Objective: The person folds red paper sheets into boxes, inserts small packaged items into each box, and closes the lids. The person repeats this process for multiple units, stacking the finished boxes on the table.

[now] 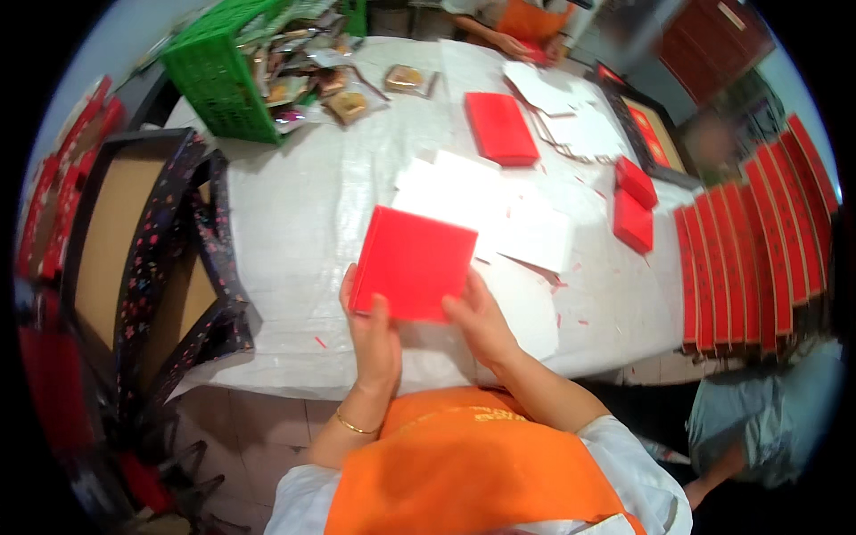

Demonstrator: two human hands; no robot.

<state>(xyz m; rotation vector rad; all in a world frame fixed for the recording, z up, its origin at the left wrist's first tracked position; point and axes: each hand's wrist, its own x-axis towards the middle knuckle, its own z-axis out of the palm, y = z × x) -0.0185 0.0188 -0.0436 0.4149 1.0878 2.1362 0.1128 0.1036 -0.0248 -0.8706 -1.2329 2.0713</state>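
Note:
A flat, square red box [415,264] is held up over the near part of the table between my two hands. My left hand [373,334] grips its lower left corner, thumb on the upper face and fingers along the side. At the lower right corner, my right hand [481,319] closes on it with the thumb on top. Beneath and beyond lie several overlapping white sheets [453,189]. Another red box [502,130] lies farther off, and two smaller red boxes [635,184] [633,222] sit to the right.
A green crate [209,80] of wrapped pastries tips toward the white-covered table [294,223]. Dark floral boxes [134,267] stand left. Stacked red trays [744,259] rise at right, near another person's arm [718,477]. Across the table, a co-worker's hands [526,46] hold something red.

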